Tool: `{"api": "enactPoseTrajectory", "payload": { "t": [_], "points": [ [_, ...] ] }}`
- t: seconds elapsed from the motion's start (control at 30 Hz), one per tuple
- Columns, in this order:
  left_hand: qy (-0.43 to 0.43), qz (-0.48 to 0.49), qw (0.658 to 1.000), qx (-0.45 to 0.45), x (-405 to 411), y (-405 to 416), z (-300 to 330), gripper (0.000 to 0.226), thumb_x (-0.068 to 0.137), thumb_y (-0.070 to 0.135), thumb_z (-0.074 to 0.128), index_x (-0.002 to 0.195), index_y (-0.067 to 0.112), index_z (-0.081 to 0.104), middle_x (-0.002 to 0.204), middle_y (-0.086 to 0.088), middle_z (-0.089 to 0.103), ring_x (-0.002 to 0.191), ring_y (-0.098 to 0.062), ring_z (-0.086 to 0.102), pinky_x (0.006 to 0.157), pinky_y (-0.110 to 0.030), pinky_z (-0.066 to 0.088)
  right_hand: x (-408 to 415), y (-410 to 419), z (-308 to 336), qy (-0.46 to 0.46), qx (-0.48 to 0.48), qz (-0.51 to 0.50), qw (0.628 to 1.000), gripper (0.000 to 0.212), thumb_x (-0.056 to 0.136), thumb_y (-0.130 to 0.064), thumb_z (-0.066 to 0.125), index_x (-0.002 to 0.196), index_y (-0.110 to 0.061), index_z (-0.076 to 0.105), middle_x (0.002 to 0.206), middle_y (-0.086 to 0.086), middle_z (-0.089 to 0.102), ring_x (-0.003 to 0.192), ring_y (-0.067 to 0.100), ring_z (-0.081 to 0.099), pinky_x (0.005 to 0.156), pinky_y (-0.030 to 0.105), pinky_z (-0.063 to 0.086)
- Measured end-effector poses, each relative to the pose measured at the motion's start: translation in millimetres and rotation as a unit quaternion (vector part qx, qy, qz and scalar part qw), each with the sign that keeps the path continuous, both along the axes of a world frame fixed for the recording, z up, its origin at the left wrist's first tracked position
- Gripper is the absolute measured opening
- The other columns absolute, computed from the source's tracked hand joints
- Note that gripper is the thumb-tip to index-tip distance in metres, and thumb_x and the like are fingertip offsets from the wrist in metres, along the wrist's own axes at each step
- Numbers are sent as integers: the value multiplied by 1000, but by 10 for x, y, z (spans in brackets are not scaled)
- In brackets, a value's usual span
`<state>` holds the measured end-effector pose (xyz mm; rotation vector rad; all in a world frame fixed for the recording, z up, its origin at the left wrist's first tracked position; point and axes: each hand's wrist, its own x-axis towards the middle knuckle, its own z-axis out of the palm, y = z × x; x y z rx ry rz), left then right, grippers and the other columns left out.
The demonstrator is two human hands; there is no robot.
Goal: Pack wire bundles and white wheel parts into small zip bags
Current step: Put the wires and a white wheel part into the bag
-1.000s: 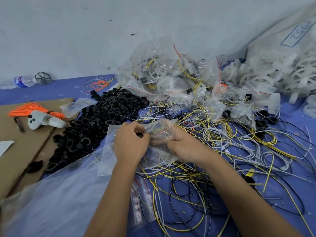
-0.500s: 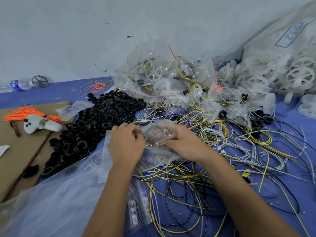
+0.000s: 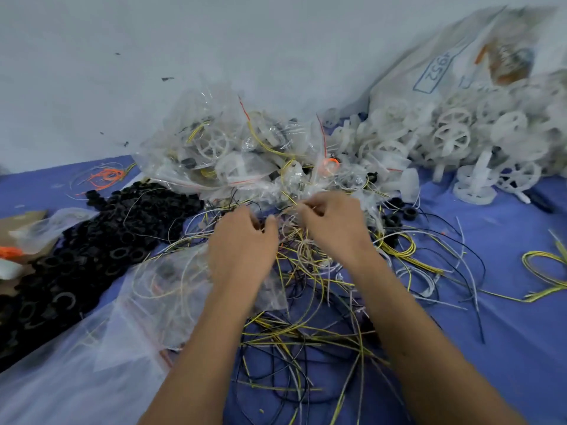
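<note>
Yellow and white loose wires [image 3: 306,256] are pinched by the right hand [image 3: 333,223] just in front of the filled zip bags [image 3: 233,161], seemingly for bundling, while the left hand [image 3: 242,240] is held beside it, loosely curled and empty.

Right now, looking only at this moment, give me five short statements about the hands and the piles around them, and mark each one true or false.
1. The pile of black rings lies on the person's left. True.
2. The white wheel parts are heaped at the near left corner. False: they sit far right, against the big printed sack.
3. The right hand pinches thin wires. True.
4. The filled zip bags are stacked beyond the hands, by the wall. True.
5. The left hand rests on the black rings. False: it is over the wire tangle, fingers curled, apart from them.
</note>
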<state>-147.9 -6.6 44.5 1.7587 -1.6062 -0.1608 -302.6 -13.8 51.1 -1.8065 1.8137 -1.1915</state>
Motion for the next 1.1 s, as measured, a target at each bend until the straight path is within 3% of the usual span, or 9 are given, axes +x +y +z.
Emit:
{"api": "enactPoseTrajectory", "payload": {
  "t": [0.1,0.23,0.4,0.53,0.67,0.83,0.93,1.0,1.1],
  "points": [
    [3,-75,996,-58,-449,-42,56,24,93,40,61,78,23,53,75,7,57,71,-18,54,61,-35,39,-522,-183,5,54,-18,-177,983,19,91,-23,59,92,-14,76,87,10,74,84,31,67,66,32,49],
    [-15,-172,984,-33,-969,-115,58,23,94,33,59,76,22,52,75,6,56,71,-20,54,58,-35,38,-1023,-406,-124,116,87,-296,944,25,90,-23,57,112,-21,67,135,25,43,125,43,39,94,43,40],
    [-58,-180,981,-46,-1133,-143,-3,20,93,33,63,79,23,51,78,6,56,72,-18,54,57,-33,34,-1300,-549,-300,177,160,-234,942,37,93,-21,61,129,-15,58,145,19,28,131,44,25,98,51,40],
    [-115,-139,982,-52,-906,-132,11,14,86,27,70,87,22,58,92,1,59,91,-24,54,67,-35,41,-1354,-570,-342,167,120,-233,950,37,90,-10,60,128,-6,62,146,15,32,129,42,29,94,53,44],
    [-183,-90,979,-24,-524,-105,82,22,79,21,76,95,21,60,102,-4,54,105,-28,46,78,-33,36,-1332,-488,-319,126,32,-266,955,36,93,-7,58,128,-6,66,139,14,43,125,40,40,98,42,41],
    [-159,-69,983,58,13,-158,258,34,73,12,77,101,17,59,110,-9,55,106,-33,53,79,-37,40,-898,-279,-26,-42,-183,-251,950,21,93,-11,62,110,-14,73,114,10,62,85,24,65,85,34,50],
    [-124,-70,978,153,278,-188,378,30,75,17,79,94,17,57,96,-3,60,91,-26,58,70,-34,41,-434,-163,149,-253,-203,-163,932,19,87,-6,65,103,-14,72,89,2,65,66,11,60,67,33,54],
    [-105,-84,966,220,418,-212,434,22,78,23,80,88,16,62,89,-4,65,83,-26,64,66,-34,48,-115,-78,176,-467,-145,-50,871,22,89,1,65,104,-13,70,89,3,63,64,10,58,58,28,52],
    [-66,-115,953,274,587,-266,425,16,84,21,77,77,6,74,72,-11,75,69,-26,73,63,-35,58,256,34,26,-705,8,141,695,23,87,5,63,107,-6,66,105,14,64,71,15,60,55,21,49]
  ]
}}
